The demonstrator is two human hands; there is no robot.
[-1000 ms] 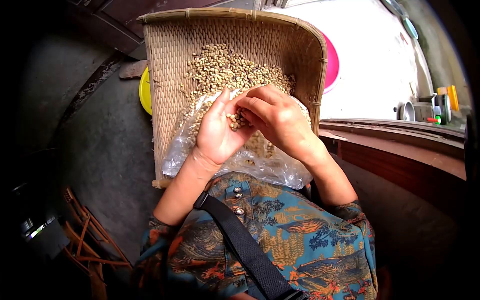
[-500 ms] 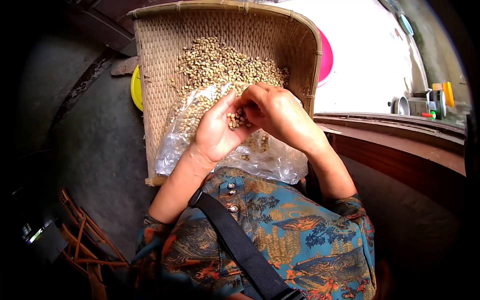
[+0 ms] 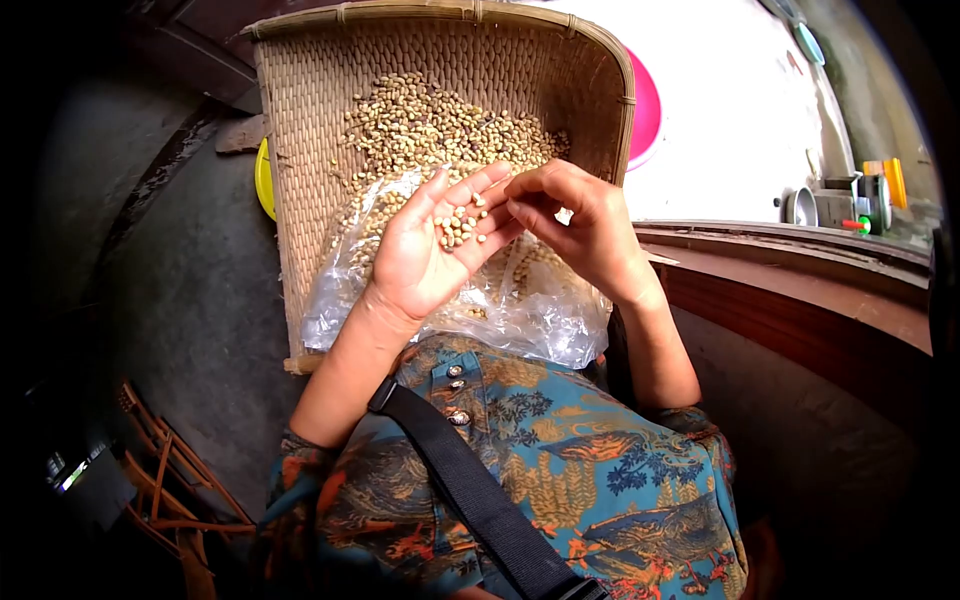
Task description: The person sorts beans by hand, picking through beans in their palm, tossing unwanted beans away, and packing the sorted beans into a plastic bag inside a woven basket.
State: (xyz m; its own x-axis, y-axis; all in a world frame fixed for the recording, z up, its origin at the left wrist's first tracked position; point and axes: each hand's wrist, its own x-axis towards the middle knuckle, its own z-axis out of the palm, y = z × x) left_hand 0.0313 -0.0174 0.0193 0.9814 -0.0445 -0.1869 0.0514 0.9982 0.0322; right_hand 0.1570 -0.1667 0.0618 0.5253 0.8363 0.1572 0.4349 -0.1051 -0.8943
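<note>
Beans (image 3: 458, 229) show in woven basket (image 3: 300, 190), through clear bag (image 3: 560, 325), on left palm (image 3: 415, 262); hands (image 3: 592, 232) together.

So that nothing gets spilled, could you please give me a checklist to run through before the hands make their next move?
1. Left hand palm up, supporting the small tan beans: ok.
2. Those beans gathered in one tight group: not ok, a few sit apart toward the fingers.
3. Right hand close to the left one: ok, its fingers are at the left fingers.
4. Bean pinched in the right fingers: cannot tell, the grip is too small to make out.
5. Crumpled clear plastic bag beneath the hands: ok.
6. Brown woven bamboo basket free of loose beans: not ok, a pile lies beyond the bag.
</note>
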